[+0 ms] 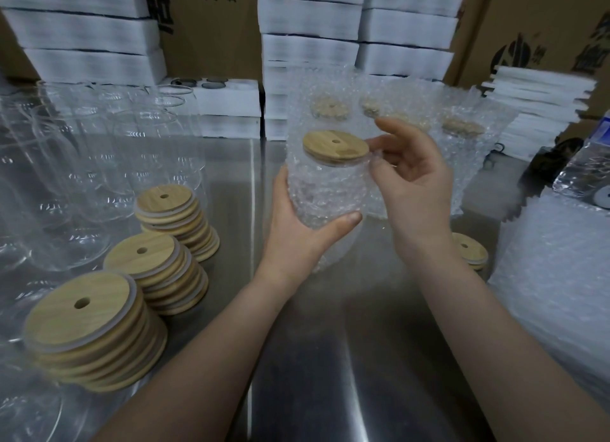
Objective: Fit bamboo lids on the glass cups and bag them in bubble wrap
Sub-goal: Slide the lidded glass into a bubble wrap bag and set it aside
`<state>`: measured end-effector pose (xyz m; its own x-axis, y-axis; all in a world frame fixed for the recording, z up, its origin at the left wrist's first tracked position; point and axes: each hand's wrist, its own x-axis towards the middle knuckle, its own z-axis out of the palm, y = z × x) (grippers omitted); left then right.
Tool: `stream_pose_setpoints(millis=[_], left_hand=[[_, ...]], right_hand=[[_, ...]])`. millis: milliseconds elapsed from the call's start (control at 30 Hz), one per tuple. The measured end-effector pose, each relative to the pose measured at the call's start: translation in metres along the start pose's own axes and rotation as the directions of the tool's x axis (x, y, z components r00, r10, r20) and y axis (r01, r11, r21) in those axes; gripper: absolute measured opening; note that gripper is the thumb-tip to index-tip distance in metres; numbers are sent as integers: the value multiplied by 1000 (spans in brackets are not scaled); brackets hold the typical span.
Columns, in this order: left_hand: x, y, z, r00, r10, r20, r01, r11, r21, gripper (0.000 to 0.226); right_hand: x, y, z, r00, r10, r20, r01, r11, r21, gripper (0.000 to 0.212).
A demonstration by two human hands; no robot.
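The glass cup (330,204), with a bamboo lid (335,146) seated flat on its rim, is held upright above the table (330,326), already down inside a bubble wrap bag (298,177) whose open mouth stands up behind the lid. The left hand (293,230) grips the lower body of the cup through the wrap, thumb across the front and fingers curled round the far side. The right hand (416,184) is at the lid's right edge, where thumb and forefinger seem to pinch the bag's rim, though the clear wrap makes that contact hard to confirm; its other fingers are loosely apart. The step in hand looks like settling the cup fully into the bag. To do it well, the left hand should keep its hold low and firm, since wrap over glass can slide. The right hand should draw the bag mouth straight up past the lid, not sideways, so the lid is not levered off its seat. The cup is best kept upright until the wrap is over the lid. It can then be stood with the bagged cups (462,128) at the back, well apart from the lid stacks (85,309) and bare cups (82,177) on the left.
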<state>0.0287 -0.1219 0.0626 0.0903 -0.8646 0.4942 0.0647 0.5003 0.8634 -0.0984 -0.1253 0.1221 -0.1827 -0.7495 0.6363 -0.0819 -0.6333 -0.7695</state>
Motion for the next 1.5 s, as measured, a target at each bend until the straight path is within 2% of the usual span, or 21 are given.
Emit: stream_pose_setpoints(millis=[133,267,367,467,533,633,733,867,1000,1167,1233,1333,1400,1500], left_hand=[[-1,3,0,999,-17,41,17,1000,3,81],[1,6,-1,999,-31,38,31,1000,-5,91],[3,12,-1,999,-36,29,36,999,-6,93],[4,18,-1,1000,-16,4,16,1000,18,84],[5,21,-1,1000,17,-20,-16,999,52,73],[6,26,-1,998,16,-66,-11,997,76,50],[8,30,-2,992,9,-126,-3,999,45,27],[11,34,-3,985,37,-168,-34,999,20,13],[17,33,-7,965,73,-251,-61,997,55,18],[25,31,-13,951,-16,-309,-17,994,-105,21],[26,30,-15,939,-42,-343,-3,992,-130,20],[27,30,-14,928,-60,-368,11,991,-133,20],[28,28,-16,933,-75,-352,24,989,-147,25],[31,23,-22,970,-181,-164,132,953,-274,43]], right_hand=[[4,-2,-4,995,-7,-99,17,995,96,28],[7,-8,-6,987,9,-159,22,981,193,28],[6,-12,-7,989,10,-147,27,970,242,23],[6,-14,-7,989,59,-133,-7,932,363,16],[9,-11,-8,984,142,-112,-81,900,429,25],[11,-2,-9,967,256,13,-245,910,336,45],[10,6,-5,925,333,184,-372,891,259,48],[9,8,-4,936,288,202,-316,942,118,40],[11,9,-8,945,297,141,-313,942,117,39],[10,8,-7,950,270,159,-288,952,107,25],[8,8,-6,944,262,203,-285,953,98,23],[7,7,-4,946,277,166,-298,947,118,24],[7,7,-4,953,274,132,-290,948,127,12],[7,6,-4,960,255,112,-268,956,122,8]])
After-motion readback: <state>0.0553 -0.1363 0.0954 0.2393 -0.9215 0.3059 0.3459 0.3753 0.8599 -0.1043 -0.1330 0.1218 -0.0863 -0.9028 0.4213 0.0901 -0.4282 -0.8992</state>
